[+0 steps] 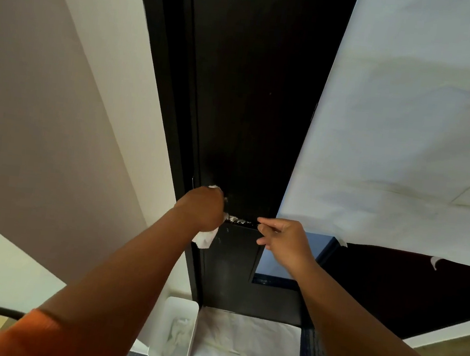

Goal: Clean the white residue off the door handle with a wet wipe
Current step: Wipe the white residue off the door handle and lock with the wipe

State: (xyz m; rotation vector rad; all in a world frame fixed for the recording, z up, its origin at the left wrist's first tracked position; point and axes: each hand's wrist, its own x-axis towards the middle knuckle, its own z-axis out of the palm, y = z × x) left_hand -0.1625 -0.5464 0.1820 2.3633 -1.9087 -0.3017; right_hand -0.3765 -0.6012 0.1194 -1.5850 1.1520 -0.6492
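A dark door (254,98) stands ahead with a horizontal lever handle (240,220) speckled with white residue. My left hand (202,207) grips a white wet wipe (206,237) and is wrapped around the handle's left end near the door edge; wipe ends stick out above and below the fist. My right hand (282,236) pinches the handle's right tip between thumb and forefinger. The base of the handle is hidden under my left hand.
A white bin (174,330) holding crumpled used wipes stands on the floor below the door's left side. White paper sheets (247,346) cover the floor at the door's foot. A white sheet (409,124) covers the surface to the right; a plain wall is on the left.
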